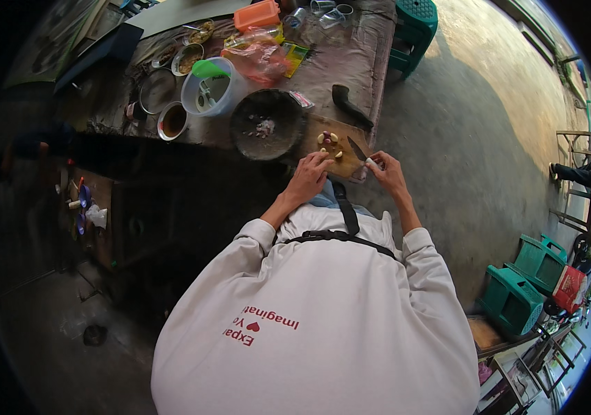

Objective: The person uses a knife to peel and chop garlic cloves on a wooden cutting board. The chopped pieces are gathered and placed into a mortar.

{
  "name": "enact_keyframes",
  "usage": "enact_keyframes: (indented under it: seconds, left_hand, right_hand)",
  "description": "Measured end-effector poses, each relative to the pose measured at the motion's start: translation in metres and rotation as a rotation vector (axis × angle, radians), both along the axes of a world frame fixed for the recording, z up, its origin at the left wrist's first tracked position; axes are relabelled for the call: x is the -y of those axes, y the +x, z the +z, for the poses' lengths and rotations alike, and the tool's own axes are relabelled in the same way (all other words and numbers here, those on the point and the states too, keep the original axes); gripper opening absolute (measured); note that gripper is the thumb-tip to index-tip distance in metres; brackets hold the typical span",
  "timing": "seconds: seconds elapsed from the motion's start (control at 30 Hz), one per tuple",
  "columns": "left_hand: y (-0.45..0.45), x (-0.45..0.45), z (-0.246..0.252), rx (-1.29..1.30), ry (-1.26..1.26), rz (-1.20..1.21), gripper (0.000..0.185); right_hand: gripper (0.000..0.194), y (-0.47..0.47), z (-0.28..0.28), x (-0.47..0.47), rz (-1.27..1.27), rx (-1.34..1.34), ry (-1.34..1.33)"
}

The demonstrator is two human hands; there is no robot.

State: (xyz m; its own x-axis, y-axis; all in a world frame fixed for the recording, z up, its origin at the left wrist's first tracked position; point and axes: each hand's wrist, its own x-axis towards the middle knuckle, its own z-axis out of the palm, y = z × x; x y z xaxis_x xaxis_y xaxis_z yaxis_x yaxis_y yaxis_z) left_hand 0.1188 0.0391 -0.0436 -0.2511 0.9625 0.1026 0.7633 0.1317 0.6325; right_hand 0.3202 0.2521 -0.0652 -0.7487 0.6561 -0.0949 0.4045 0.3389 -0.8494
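Observation:
My right hand (390, 171) grips the pale handle of a kitchen knife (357, 149), its dark blade angled over a wooden cutting board (342, 127). My left hand (308, 176) rests at the board's near left edge. Its fingertips reach a peeled garlic clove (323, 150); whether they pinch it is too small to tell. Another clove piece (339, 154) lies between the hands. Farther up the board sit peeled shallots (327, 140) with more garlic. Left of the board, a dark stone mortar (243, 140) holds chopped pale and pinkish bits (264, 128).
A curved dark pestle (348, 106) lies beyond the board, near the table edge. Behind the mortar stand a plastic tub (189, 96) with a green scoop (208, 68), a bowl of brown liquid (173, 122) and plastic bags (262, 59). Green stools (512, 301) stand at right.

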Motion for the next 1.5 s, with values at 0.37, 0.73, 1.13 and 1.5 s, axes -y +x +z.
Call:
enact_keyframes:
  seconds: [0.37,0.73,1.13,1.5]
  left_hand:
    - [-0.002,-0.021,-0.027,-0.224,-0.145,-0.101,0.038]
    - [-0.002,-0.019,-0.041,-0.203,-0.205,-0.097,0.040]
    - [-0.003,-0.018,-0.019,-0.189,-0.144,-0.022,0.041]
    - [-0.029,0.016,0.026,-0.291,-0.059,0.354,0.085]
  right_hand:
    - [0.027,0.006,-0.008,0.002,0.114,0.030,-0.084]
    - [0.027,-0.012,-0.018,0.009,0.179,0.050,-0.083]
    - [0.028,-0.007,-0.029,0.015,0.084,0.028,-0.185]
    - [0.031,-0.091,0.037,0.039,0.155,-0.222,-0.092]
